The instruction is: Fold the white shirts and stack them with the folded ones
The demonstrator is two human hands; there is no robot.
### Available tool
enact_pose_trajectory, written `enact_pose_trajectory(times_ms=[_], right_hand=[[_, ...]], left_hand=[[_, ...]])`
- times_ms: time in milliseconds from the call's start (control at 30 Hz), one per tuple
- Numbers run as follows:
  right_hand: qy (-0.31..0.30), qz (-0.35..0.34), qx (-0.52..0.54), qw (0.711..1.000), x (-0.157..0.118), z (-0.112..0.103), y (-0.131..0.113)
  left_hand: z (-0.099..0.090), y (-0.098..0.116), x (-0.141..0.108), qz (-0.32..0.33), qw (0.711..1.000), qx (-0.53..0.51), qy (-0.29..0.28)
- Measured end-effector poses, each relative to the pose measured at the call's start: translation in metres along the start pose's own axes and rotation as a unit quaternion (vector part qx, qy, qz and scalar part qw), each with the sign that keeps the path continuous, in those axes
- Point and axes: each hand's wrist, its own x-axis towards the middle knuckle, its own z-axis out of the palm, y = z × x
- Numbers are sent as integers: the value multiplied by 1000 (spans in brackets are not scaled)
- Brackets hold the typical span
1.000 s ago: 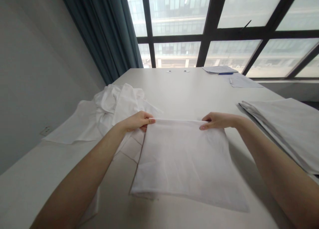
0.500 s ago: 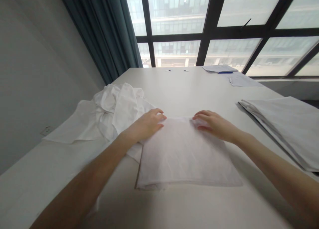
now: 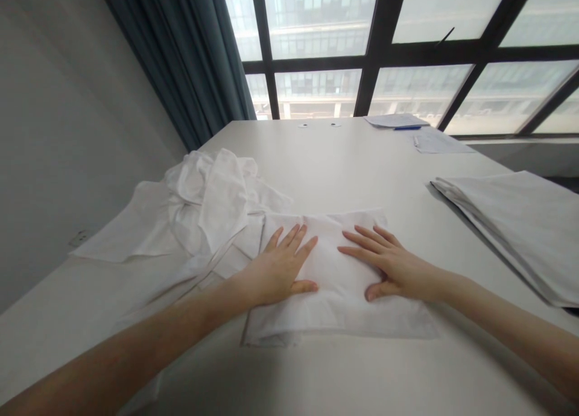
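A folded white cloth [image 3: 337, 313] lies flat on the white table in front of me. My left hand [image 3: 283, 268] rests on its left part, palm down with the fingers spread. On its right part lies my right hand [image 3: 386, 262], also palm down with fingers apart. Neither hand grips anything. A crumpled heap of white cloth [image 3: 221, 193] sits to the left, touching or very near the folded cloth's left edge, and part of it passes beneath my left forearm.
A larger folded white cloth [image 3: 520, 223] with a dark layer under it lies at the right. Papers [image 3: 395, 121] and a blue pen [image 3: 407, 128] are at the table's far edge [image 3: 271, 122], below the windows. A dark curtain [image 3: 181, 60] hangs at the back left.
Both hands have moved from the cloth's far edge back onto its middle, and their fingers have spread flat. The far edge of the cloth now shows beyond them.
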Motion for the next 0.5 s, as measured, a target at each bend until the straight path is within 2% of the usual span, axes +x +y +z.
enact_pose_trajectory(times_ms=[167, 300, 400, 500], right_hand=[[-7, 9, 0, 1000, 0, -3, -3], [-1, 28, 24, 999, -7, -5, -23], [-3, -2, 42, 999, -16, -2, -40], [4, -30, 35, 999, -25, 4, -46]], left_hand=[[2, 16, -30, 40, 999, -37, 5], [4, 21, -48, 68, 994, -79, 12], [8, 21, -52, 77, 992, -89, 35], [12, 21, -54, 91, 990, -92, 65]])
